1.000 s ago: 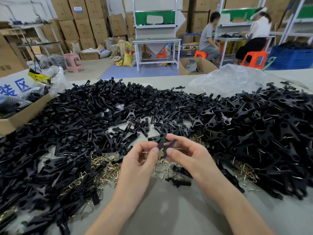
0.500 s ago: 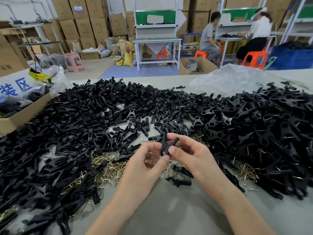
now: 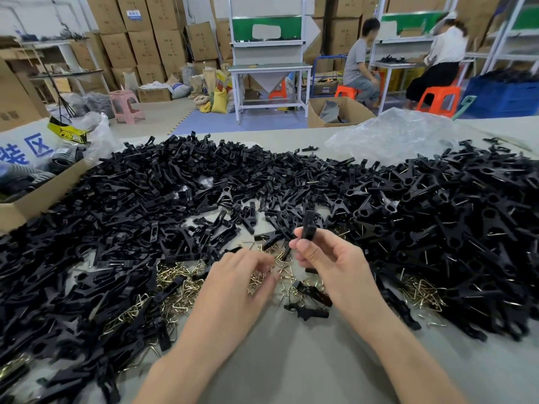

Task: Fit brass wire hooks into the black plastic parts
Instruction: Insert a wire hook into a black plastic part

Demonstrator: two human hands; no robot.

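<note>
Right hand (image 3: 329, 266) is up off the table, thumb and fingertips pinching one small black plastic clip part (image 3: 308, 227), which stands pretty much upright, its top end poking out above the fingers. Left hand (image 3: 239, 284) is just beside it and lower, palm down over the loose heap of thin brass wire hooks (image 3: 284, 271). It's blurry, fingers curled toward the hooks, and honestly can't tell if it's got one pinched or not.

The hooks sit on the grey tabletop (image 3: 291, 363) right in front of the hands, with more of them peeking out at left and right from under the big heap of black plastic parts (image 3: 145, 199) that wraps around the whole work spot. A couple of stray black pieces (image 3: 306, 312) lie below the right hand. Crumpled clear plastic bag (image 3: 393, 138) at the far right, open cardboard box (image 3: 29, 204) at the left edge.
</note>
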